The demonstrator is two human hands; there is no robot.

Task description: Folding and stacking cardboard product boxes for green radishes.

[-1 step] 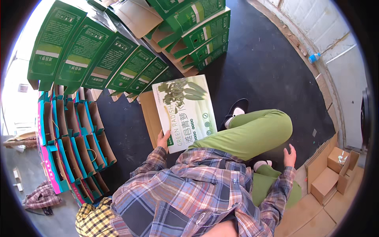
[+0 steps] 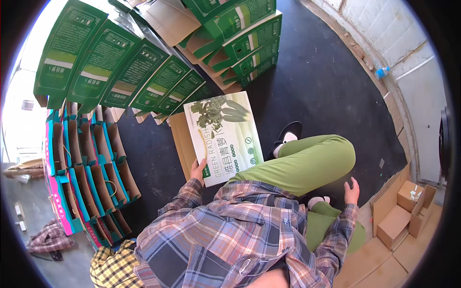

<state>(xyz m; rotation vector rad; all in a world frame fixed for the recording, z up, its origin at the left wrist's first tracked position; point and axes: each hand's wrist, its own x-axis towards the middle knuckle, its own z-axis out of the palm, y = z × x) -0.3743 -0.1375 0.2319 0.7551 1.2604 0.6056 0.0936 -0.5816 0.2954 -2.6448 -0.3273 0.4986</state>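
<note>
A white cardboard carton printed with green radishes and leaves lies tilted beside my bent leg. A plain brown flap sticks out along its left side. My left hand grips the carton's lower left edge; some of its fingers are hidden by the edge. Off to the right, past my green-trousered knee, my right hand hangs over the dark floor. It holds nothing, and its fingers are apart.
Stacked green cartons rise at the far left, with more green cartons behind. Blue and pink open-topped cartons stand in rows at left. Brown boxes sit at lower right. A blue-labelled bottle lies by the wall.
</note>
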